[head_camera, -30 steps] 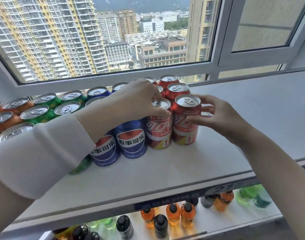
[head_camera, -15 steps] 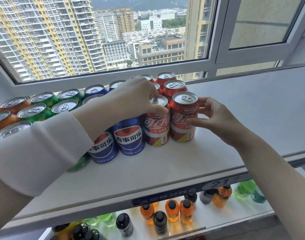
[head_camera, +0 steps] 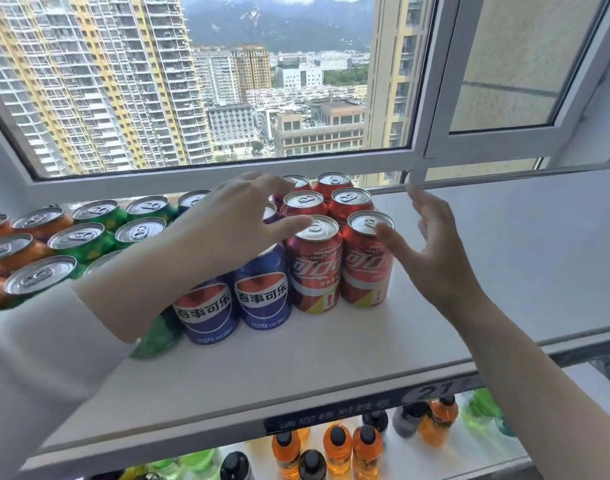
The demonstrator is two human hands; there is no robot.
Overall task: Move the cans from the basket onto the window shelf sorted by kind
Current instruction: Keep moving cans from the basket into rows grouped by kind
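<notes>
Cans stand in rows on the white window shelf (head_camera: 331, 348): orange cans (head_camera: 9, 251) at far left, green cans (head_camera: 85, 237) beside them, blue Pepsi cans (head_camera: 263, 292) in the middle, red Coca-Cola cans (head_camera: 315, 268) on the right. The rightmost front red can (head_camera: 365, 268) stands upright. My left hand (head_camera: 234, 223) hovers over the blue and red cans with fingers spread, holding nothing. My right hand (head_camera: 431, 251) is open beside the rightmost red can, its thumb close to the can's rim. No basket shows.
The window frame (head_camera: 227, 174) runs right behind the cans. To the right of the red cans the shelf is bare white surface. Below the shelf's front edge stand orange bottles (head_camera: 338, 448), green bottles (head_camera: 483, 407) and dark-capped ones.
Both hands have let go of the front red cans and lifted off with fingers spread. The right hand has drawn back to the right. The camera has tilted up.
</notes>
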